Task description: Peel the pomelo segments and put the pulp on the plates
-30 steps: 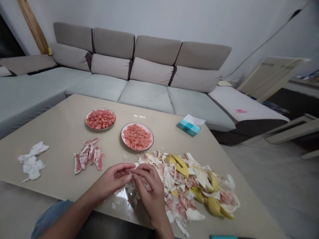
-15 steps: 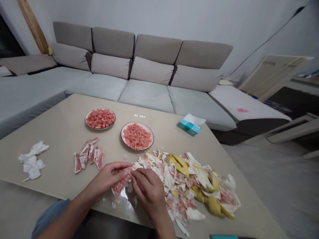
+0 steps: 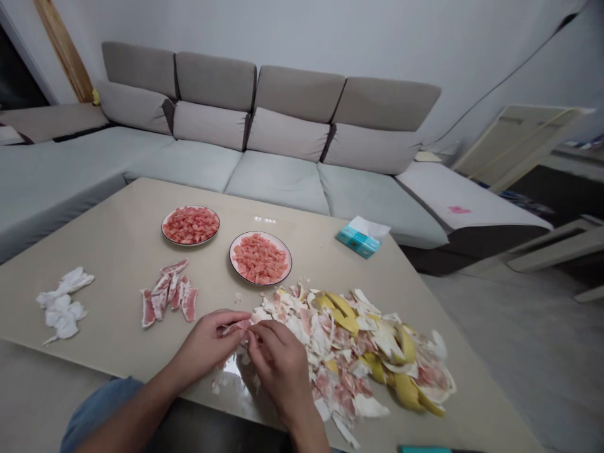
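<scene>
Left hand (image 3: 207, 343) and right hand (image 3: 280, 355): fingertips together, both pinching.
Table (image 3: 116, 229) underneath, peel heap (image 3: 323, 336) just beside right hand. Left plate (image 3: 165, 220) and right plate (image 3: 285, 247) sit ahead, pink pulp on both. Loose segments (image 3: 160, 296) left of hands, tissue pack (image 3: 357, 240) back right. Held segment (image 3: 238, 326) clamped between both hands' fingertips above table's near side, mostly hidden by fingers.

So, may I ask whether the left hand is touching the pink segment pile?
Apart: the head view shows tabletop between the left hand and segment pile.
</scene>
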Demonstrator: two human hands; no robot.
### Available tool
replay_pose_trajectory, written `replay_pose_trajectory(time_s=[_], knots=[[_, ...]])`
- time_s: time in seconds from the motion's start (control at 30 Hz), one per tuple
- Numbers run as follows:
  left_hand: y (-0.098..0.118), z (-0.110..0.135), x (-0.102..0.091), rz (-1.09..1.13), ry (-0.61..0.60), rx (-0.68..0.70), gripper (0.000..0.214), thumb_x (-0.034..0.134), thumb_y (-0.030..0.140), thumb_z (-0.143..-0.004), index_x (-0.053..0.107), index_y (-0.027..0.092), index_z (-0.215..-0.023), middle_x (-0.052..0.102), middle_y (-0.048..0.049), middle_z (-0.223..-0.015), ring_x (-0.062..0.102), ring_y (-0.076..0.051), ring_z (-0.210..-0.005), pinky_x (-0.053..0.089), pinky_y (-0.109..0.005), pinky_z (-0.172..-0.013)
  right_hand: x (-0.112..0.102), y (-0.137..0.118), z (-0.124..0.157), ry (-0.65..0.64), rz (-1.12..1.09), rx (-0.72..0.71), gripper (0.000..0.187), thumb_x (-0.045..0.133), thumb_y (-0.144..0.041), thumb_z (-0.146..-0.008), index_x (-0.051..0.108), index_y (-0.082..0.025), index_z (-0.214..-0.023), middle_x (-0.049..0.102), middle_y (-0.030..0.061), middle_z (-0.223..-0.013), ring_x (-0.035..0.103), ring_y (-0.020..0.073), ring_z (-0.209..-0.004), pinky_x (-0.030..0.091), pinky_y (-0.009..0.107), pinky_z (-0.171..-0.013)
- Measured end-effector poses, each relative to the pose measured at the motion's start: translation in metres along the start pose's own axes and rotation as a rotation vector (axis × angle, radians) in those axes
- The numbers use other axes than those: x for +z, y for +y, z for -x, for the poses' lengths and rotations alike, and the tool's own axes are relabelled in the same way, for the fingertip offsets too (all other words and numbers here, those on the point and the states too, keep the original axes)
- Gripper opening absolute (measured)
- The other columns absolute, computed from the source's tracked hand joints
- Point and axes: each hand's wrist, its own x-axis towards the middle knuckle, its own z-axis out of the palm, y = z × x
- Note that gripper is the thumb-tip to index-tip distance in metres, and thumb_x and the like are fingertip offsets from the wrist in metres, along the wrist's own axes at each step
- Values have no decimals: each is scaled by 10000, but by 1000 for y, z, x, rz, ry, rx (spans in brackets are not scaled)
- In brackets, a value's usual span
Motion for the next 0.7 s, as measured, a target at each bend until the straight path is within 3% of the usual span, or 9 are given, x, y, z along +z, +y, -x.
replay_pose_trajectory(time_s=[0.17, 0.37, 0.57, 0.7], knots=[[-2, 1, 3, -130, -44, 48, 249, 647, 233, -761, 757, 169, -975, 706, -118, -1029, 639, -263, -976, 490, -333, -864, 5, 1, 1, -12, -4, 87, 115, 488, -129, -833, 580, -192, -808, 615, 46, -763, 588, 173, -683, 462, 270, -603], [-3, 0, 0, -116, -105, 7, 261, 649, 242, -755, 753, 152, -977, 726, -108, -964, 648, -268, -947, 497, -347, -842, 10, -1, 3, 25, -144, 220, 118, 465, -131, -819, 520, -201, -740, 552, 16, -732, 525, 153, -656, 403, 252, -600], [-3, 0, -4, 2, -197, -69, 300, 671, 296, -753, 730, 134, -999, 738, -98, -1007, 640, -263, -995, 478, -341, -874, 0, -4, -1, -91, -537, 564, 195, 487, -300, -874, 541, -191, -721, 510, -17, -634, 463, 134, -574, 365, 237, -541], [-4, -1, -4, -3, -167, -71, 303, 682, 338, -752, 722, 114, -952, 744, -102, -957, 661, -237, -906, 494, -310, -803, -3, -2, -3, -163, -673, 606, 247, 514, -368, -872, 562, -183, -715, 512, -17, -620, 456, 131, -566, 361, 233, -529]])
